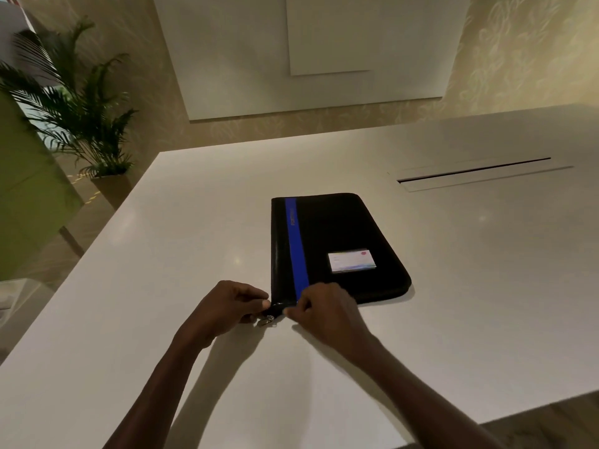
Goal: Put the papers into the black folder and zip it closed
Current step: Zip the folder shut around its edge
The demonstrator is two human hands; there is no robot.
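Black folder (pixel 337 244) flat; both hands' fingers (pixel 259 303) pinched at near-left corner zipper (pixel 275 309).

Black folder (pixel 337 244): flat, lid closed, lying lengthwise away from viewer. Blue stripe (pixel 296 247) runs its length near left edge. Small white card label (pixel 352 261) on cover, near right. Metal zipper pull (pixel 266 321) at near-left corner. No papers visible outside.

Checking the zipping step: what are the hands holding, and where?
Both the left hand and the right hand pinch the black folder at its near-left corner, by the zipper.
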